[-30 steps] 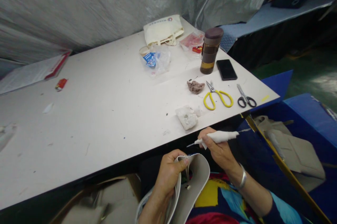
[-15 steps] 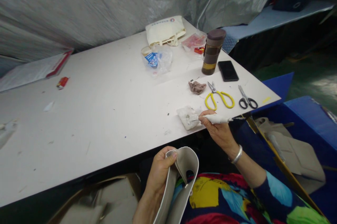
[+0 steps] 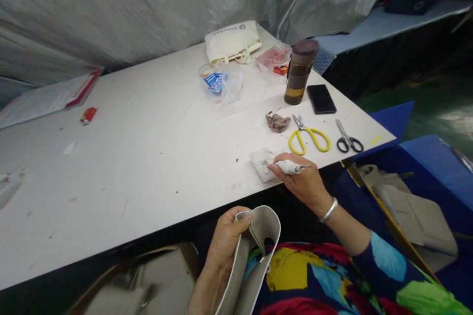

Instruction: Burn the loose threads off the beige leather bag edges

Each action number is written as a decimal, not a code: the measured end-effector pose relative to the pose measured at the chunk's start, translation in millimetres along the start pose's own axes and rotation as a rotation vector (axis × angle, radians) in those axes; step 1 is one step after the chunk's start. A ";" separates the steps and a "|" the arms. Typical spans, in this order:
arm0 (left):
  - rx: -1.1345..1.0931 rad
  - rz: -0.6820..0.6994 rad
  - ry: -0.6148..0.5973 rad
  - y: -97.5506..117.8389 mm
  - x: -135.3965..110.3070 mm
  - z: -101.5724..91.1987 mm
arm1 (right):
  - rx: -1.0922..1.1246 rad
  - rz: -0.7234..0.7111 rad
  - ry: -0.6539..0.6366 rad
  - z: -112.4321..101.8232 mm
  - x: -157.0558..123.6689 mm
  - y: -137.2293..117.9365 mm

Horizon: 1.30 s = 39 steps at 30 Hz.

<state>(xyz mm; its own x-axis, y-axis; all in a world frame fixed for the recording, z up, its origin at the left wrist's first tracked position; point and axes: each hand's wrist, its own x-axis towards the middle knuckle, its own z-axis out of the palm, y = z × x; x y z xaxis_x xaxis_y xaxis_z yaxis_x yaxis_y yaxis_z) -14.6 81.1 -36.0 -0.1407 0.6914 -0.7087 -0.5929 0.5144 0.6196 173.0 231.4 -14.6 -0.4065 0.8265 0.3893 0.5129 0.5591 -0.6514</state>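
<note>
The left hand (image 3: 223, 241) pinches the top edge of a curled beige sheet (image 3: 272, 221), thumb on one side. The sheet is in front of the lap, just off the near edge of the table (image 3: 155, 167). It could slip or get a crease, since I see only that one hand gripping it at the rim. Next comes the white pad (image 3: 257, 161) near the table edge; a hard push could slide it. The right hand (image 3: 301, 184) grips a white-wrapped pen-like tool (image 3: 290, 167) by the pad. Too hard a press could bend its tip, but fingers hide that end.

The sheet's open rim faces up, toward the table; its long way runs down toward the body. The tool lies nearly side to side, its back end pointing right.
</note>
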 end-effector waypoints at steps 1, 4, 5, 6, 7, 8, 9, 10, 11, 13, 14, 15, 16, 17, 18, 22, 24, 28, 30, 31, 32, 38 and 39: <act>-0.005 -0.004 -0.002 -0.6 0.4 -0.7 | 0.095 0.039 0.054 0.1 -3.4 1.0; 0.001 -0.022 -0.035 -3.0 1.8 -2.3 | 0.418 0.194 0.113 1.3 -16.3 -2.2; 0.002 -0.027 -0.046 -3.8 2.4 -2.7 | 0.530 0.244 0.062 2.3 -20.9 -5.1; 0.000 -0.029 -0.054 -4.7 2.9 -3.0 | 0.636 0.287 -0.022 3.7 -25.4 -8.5; -0.002 -0.032 -0.064 -5.6 3.3 -3.2 | 0.727 0.317 -0.113 5.3 -29.5 -12.0; -0.003 -0.030 -0.072 -6.5 3.6 -3.3 | 0.793 0.334 -0.193 7.1 -33.1 -15.3; -0.003 -0.027 -0.081 -7.3 3.8 -3.5 | 0.832 0.342 -0.247 9.0 -36.0 -18.1; 0.000 -0.025 -0.090 -8.1 3.9 -3.7 | 0.848 0.349 -0.274 10.7 -38.1 -20.2; 0.004 -0.024 -0.098 -8.9 3.8 -4.0 | 0.852 0.354 -0.283 12.3 -39.6 -21.7; 0.005 -0.021 -0.105 -10.1 3.5 -4.9 | 0.848 0.357 -0.286 14.8 -41.1 -23.1; 0.004 -0.021 -0.104 -10.7 3.3 -5.5 | 0.846 0.359 -0.289 15.8 -41.2 -23.2; 0.004 -0.021 -0.104 -11.2 3.3 -6.1 | 0.845 0.359 -0.293 16.8 -41.3 -23.3; 0.005 -0.019 -0.105 -11.6 3.3 -6.8 | 0.845 0.358 -0.299 17.6 -41.3 -23.4; 0.006 -0.017 -0.108 -12.1 3.4 -7.3 | 0.843 0.356 -0.303 18.5 -41.3 -23.6; 0.007 -0.014 -0.112 -12.5 3.6 -7.6 | 0.841 0.353 -0.305 19.2 -41.4 -23.9; 0.006 0.000 -0.110 -14.0 4.5 -5.9 | 0.834 0.341 -0.301 21.8 -42.3 -26.0; 0.000 0.007 -0.106 -14.4 4.5 -3.4 | 0.824 0.337 -0.295 23.0 -42.9 -26.5; -0.035 0.001 -0.092 -12.5 1.5 1.9 | 0.791 0.328 -0.303 23.9 -45.5 -24.8; -0.056 -0.016 -0.091 -9.6 -1.4 3.7 | 0.737 0.260 -0.312 21.9 -47.6 -22.9; -0.068 -0.024 -0.090 -7.8 -3.0 4.5 | 0.689 0.190 -0.323 20.0 -48.6 -22.1; -0.083 -0.030 -0.088 -6.0 -4.4 5.3 | 0.643 0.109 -0.340 17.6 -49.7 -21.6; -0.151 -0.063 -0.074 1.6 -7.1 11.3 | 0.286 -0.405 -0.431 -1.2 -52.5 -28.9; -0.156 -0.063 -0.080 1.8 -7.2 11.9 | 0.218 -0.460 -0.435 -4.1 -52.3 -30.6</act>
<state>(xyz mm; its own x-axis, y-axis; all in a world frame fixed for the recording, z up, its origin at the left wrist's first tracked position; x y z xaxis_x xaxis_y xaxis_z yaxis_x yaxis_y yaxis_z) -5.2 83.1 -25.7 -0.0398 0.7016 -0.7115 -0.7154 0.4771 0.5105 181.7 171.3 -12.4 -0.8387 0.3801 0.3901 0.0686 0.7842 -0.6167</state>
